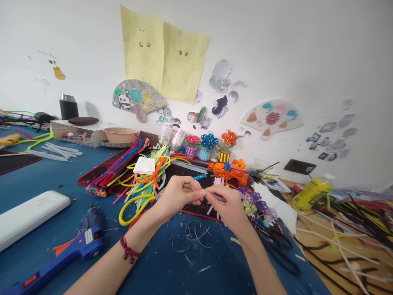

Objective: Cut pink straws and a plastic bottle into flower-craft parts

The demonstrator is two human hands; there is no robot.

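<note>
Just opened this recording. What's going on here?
A person's left hand and right hand meet at the fingertips above a blue tabletop; whatever they pinch is too small to make out. Colorful fuzzy stems lie beyond, with three little potted flowers by the wall. A blue glue gun lies at the left.

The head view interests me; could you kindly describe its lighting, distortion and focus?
Head view: lens distortion stretches the blue plastic glue gun; soft light leaves a faint shadow on the white wall beside the black flask; whatever the left hand and right hand pinch is too small to identify.
</note>
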